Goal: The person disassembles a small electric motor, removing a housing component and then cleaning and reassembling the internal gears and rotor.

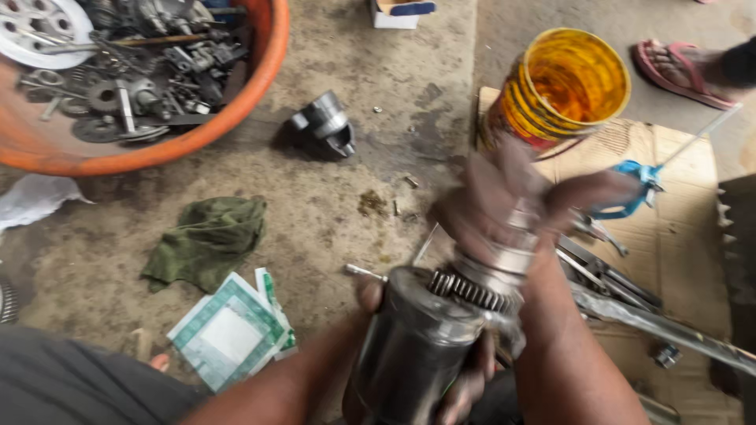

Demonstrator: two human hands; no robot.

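My left hand is wrapped around a dark metal cylinder, a motor-like body with a toothed gear at its top end. My right hand, blurred by motion and greasy, grips the silvery shaft and collar that stick up out of the gear. A thin metal pin pokes out at the cylinder's left side.
An orange basin full of metal parts sits top left. A yellow plastic tub stands on cardboard with tools and blue-handled pliers. A green rag, white-green packets, a loose metal part and another person's sandalled foot are around.
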